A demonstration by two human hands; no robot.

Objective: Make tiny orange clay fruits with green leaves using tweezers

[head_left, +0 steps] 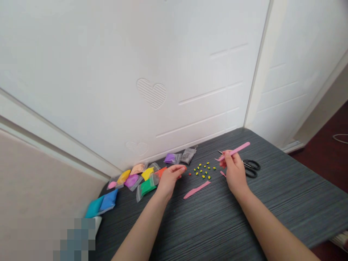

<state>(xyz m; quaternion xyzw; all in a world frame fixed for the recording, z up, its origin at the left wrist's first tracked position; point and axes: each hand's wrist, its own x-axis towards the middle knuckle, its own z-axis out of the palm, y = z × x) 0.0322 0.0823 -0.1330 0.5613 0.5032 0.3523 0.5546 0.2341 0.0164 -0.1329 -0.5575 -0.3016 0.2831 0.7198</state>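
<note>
My left hand (170,179) is closed in a pinch on a tiny red piece of clay (185,168) at its fingertips. Just right of it, a small red clay ball (190,174) lies on the table. In my right hand (234,170) is a pink clay modelling tool (240,148), its thin tip pointing left. Between the hands sit several small yellow-and-green clay pieces (203,177). A flat pink tool (197,190) rests in front of them, and part of another pink tool (223,174) shows beside my right hand.
Black-handled scissors (251,168) lie partly behind my right hand. Along the wall are several clay bags, among them a green bag (148,186), a purple bag (170,158), a grey bag (187,156) and a blue bag (108,200). A white panelled wall (190,72) borders the dark table (285,188).
</note>
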